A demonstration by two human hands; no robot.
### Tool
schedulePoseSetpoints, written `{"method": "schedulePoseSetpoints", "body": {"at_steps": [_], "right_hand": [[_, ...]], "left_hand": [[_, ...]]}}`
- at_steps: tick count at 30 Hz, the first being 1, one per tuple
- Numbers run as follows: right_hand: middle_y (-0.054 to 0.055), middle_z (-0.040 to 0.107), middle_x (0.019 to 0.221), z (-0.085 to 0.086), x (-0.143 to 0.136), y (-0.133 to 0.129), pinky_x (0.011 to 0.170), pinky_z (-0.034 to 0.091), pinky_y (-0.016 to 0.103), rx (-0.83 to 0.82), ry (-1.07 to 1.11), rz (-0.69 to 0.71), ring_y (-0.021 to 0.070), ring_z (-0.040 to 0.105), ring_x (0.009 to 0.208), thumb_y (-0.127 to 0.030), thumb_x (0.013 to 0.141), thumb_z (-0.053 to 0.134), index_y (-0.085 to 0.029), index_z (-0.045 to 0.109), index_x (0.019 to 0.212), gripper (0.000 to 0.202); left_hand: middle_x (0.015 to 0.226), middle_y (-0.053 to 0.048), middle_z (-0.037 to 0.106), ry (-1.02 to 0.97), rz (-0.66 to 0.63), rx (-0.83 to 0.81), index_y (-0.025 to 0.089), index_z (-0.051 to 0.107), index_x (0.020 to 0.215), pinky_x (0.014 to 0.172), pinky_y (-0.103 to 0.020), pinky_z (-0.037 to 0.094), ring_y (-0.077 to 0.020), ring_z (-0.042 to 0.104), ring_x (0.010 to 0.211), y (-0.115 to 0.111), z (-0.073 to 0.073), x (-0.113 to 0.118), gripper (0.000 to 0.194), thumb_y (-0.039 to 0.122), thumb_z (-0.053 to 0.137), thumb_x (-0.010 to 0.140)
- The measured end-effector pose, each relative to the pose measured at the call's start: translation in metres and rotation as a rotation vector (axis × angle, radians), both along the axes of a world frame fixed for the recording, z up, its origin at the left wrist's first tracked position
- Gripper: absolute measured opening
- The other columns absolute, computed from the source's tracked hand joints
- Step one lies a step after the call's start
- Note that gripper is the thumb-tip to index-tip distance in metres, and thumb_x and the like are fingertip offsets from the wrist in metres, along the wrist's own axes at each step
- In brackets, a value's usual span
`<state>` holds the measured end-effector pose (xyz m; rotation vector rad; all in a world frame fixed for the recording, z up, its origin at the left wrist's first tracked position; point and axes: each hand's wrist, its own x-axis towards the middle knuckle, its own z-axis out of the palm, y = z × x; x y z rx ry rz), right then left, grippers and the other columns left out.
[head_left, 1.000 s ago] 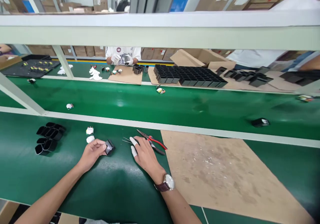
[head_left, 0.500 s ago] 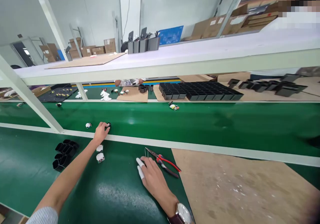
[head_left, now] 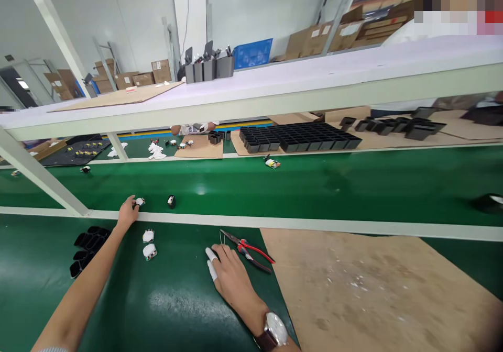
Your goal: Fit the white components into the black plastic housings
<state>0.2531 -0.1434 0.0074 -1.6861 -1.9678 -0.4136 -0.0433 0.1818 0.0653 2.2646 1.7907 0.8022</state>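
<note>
My left hand (head_left: 129, 212) reaches over the white rail, its fingers closed round the edge of a small white part (head_left: 140, 201) on the green belt. To its right a small black housing (head_left: 171, 201) stands by itself on the belt. My right hand (head_left: 231, 276), with white covers on two fingertips, lies flat with fingers spread on the green table. Just beyond it are red-and-black pliers (head_left: 249, 252) and a thin wire. Two white parts (head_left: 149, 251) sit between my arms. Black housings (head_left: 89, 244) are partly hidden behind my left forearm.
Brown cardboard (head_left: 353, 284) covers the right of the table. The white rail (head_left: 314, 227) runs between table and belt (head_left: 353, 184). A slanted post (head_left: 43, 176) stands at the left, under a shelf (head_left: 275, 87). Rows of black housings (head_left: 314, 136) and people are beyond the belt.
My left hand has let go of the black housing and moved left to the white part. A dark object has come further into view at the right of the belt. The whole view has shifted slightly.
</note>
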Motion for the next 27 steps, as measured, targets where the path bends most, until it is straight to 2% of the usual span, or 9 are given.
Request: {"method": "schedulePoseSetpoints", "body": {"at_steps": [3,6,11,13,15,18,22,25,27], "right_hand": [[0.015,0.068,0.12,0.002,0.013,0.002,0.094,0.055,0.046,-0.021,-0.008,-0.094,0.0315,0.058,0.111,0.001,0.087,0.055,-0.013,0.069,0.124,0.042],[0.014,0.069,0.117,0.002,0.023,0.004,0.096,0.054,0.045,-0.046,-0.02,-0.118,0.0297,0.059,0.109,0.004,0.085,0.053,-0.013,0.068,0.126,0.047],[0.013,0.069,0.119,-0.005,0.028,0.003,0.094,0.054,0.044,-0.065,-0.049,-0.067,0.0298,0.059,0.108,0.006,0.085,0.051,-0.014,0.068,0.128,0.05],[0.013,0.07,0.118,-0.01,0.031,0.002,0.095,0.053,0.046,-0.063,-0.061,-0.016,0.0309,0.06,0.108,0.006,0.086,0.051,-0.015,0.067,0.128,0.05],[0.013,0.07,0.117,-0.014,0.035,0.002,0.096,0.052,0.049,-0.042,-0.067,0.039,0.0325,0.06,0.109,0.003,0.087,0.05,-0.014,0.066,0.129,0.048],[0.015,0.069,0.118,-0.014,0.035,0.004,0.094,0.052,0.052,0.005,-0.028,0.116,0.0343,0.061,0.109,-0.008,0.097,0.05,-0.014,0.065,0.13,0.036],[0.016,0.067,0.123,-0.004,0.016,0.004,0.091,0.055,0.049,0.031,0.104,0.206,0.0323,0.063,0.11,-0.025,0.106,0.052,-0.016,0.062,0.134,0.031],[0.016,0.064,0.13,0.007,-0.007,0.005,0.094,0.057,0.049,-0.024,0.159,0.276,0.0316,0.064,0.114,-0.029,0.106,0.055,-0.018,0.061,0.134,0.031],[0.016,0.063,0.134,0.013,-0.022,0.011,0.096,0.057,0.051,-0.091,0.16,0.312,0.0329,0.062,0.118,-0.03,0.105,0.058,-0.018,0.06,0.135,0.032]], "left_hand": [[0.109,-0.017,0.075,-0.025,-0.077,-0.002,0.011,0.061,0.129,0.105,-0.052,0.054,-0.0342,0.072,0.106,-0.012,0.0,0.013,0.046,0.021,0.056,0.085],[0.108,-0.016,0.075,-0.061,-0.198,-0.013,0.011,0.062,0.128,0.102,-0.053,0.056,-0.0328,0.072,0.104,-0.044,0.0,0.032,0.043,0.025,0.056,0.088],[0.116,-0.007,0.075,-0.103,-0.511,-0.081,0.023,0.065,0.128,0.103,-0.037,0.058,-0.0219,0.073,0.108,-0.145,-0.01,0.055,0.036,0.028,0.065,0.092],[0.124,-0.009,0.072,-0.079,-0.713,-0.133,0.023,0.06,0.137,0.105,-0.04,0.057,-0.024,0.069,0.117,-0.182,-0.011,0.057,0.043,0.022,0.064,0.094],[0.133,-0.011,0.069,-0.021,-0.791,-0.18,0.025,0.054,0.146,0.105,-0.044,0.057,-0.0271,0.065,0.125,-0.204,-0.004,0.05,0.052,0.021,0.066,0.095],[0.14,-0.01,0.065,0.041,-0.719,-0.148,0.027,0.05,0.15,0.108,-0.046,0.055,-0.0292,0.061,0.13,-0.212,0.015,0.017,0.056,0.025,0.068,0.098],[0.124,-0.014,0.067,0.147,-0.345,0.145,0.022,0.063,0.134,0.105,-0.051,0.054,-0.0326,0.062,0.118,-0.202,0.038,-0.066,0.033,0.031,0.061,0.103],[0.109,-0.018,0.061,0.3,-0.072,0.293,0.016,0.071,0.116,0.093,-0.058,0.055,-0.0396,0.058,0.108,-0.196,0.035,-0.133,0.033,0.044,0.063,0.1],[0.101,-0.017,0.056,0.382,-0.045,0.308,0.015,0.074,0.106,0.086,-0.058,0.055,-0.0392,0.057,0.099,-0.194,0.025,-0.165,0.039,0.051,0.063,0.098]]}}
